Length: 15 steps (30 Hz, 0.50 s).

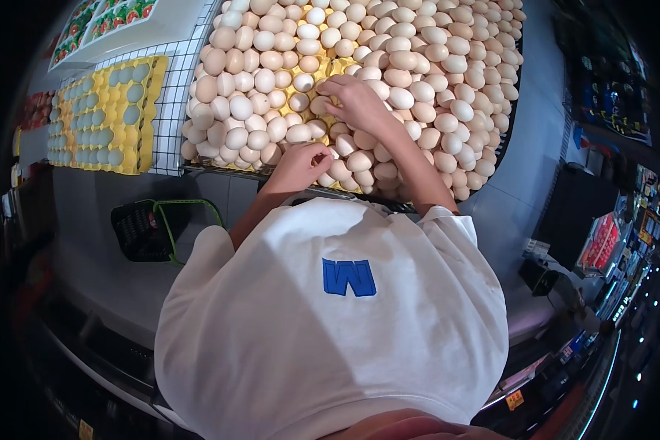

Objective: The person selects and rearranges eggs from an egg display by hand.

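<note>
A broad heap of pale brown and cream eggs (436,81) fills the display before me, with yellow egg trays (306,64) showing through a gap in its middle. My right hand (358,104) reaches over that gap, its thumb and fingers closed about an egg (320,106). Lower and to the left, my left hand (299,169) hovers by the near edge of the heap. Its fingers are curled together close to several eggs; whatever may be inside them is hidden.
On a white wire rack at left lies a yellow tray (145,110) with greenish eggs. Beyond it is a white box (136,33) with printed packs. A black basket (136,231) with a green rim stands on the floor. Shelves of goods line the right side.
</note>
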Each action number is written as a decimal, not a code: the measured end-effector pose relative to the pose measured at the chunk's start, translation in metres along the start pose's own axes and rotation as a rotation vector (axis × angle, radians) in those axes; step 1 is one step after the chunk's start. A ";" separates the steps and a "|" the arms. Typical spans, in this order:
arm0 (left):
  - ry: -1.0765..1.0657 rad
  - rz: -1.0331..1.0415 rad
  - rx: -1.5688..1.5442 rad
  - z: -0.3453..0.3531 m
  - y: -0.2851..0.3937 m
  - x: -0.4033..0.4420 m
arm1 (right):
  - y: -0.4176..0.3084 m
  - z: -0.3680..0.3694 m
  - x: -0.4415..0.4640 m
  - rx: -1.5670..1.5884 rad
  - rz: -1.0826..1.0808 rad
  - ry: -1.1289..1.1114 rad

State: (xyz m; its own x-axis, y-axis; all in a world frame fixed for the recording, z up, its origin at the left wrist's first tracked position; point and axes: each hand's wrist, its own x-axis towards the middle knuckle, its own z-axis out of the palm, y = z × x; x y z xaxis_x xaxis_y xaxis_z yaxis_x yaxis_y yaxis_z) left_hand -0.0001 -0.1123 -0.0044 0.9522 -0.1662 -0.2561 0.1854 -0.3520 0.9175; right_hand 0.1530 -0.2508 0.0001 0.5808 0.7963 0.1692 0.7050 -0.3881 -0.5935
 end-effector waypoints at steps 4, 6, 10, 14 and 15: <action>-0.095 0.057 0.110 -0.001 0.001 -0.005 | -0.015 0.034 -0.002 0.067 0.006 -0.296; -0.104 0.064 0.102 0.000 -0.002 -0.008 | -0.018 0.052 -0.009 0.089 -0.050 -0.285; -0.048 0.135 0.067 0.001 0.000 -0.013 | -0.027 0.068 -0.013 -0.017 -0.104 -0.303; -0.034 0.136 0.072 0.000 0.006 -0.011 | -0.026 0.059 -0.018 -0.033 -0.133 -0.242; -0.025 0.129 0.108 -0.001 0.008 -0.011 | -0.027 0.053 -0.020 -0.021 -0.071 -0.217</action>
State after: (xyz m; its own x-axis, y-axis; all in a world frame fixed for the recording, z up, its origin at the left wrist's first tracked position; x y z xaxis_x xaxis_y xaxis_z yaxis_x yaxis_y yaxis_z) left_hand -0.0092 -0.1124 0.0060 0.9598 -0.2393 -0.1469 0.0332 -0.4229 0.9056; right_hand 0.1010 -0.2319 -0.0290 0.4297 0.9023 0.0352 0.7509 -0.3354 -0.5690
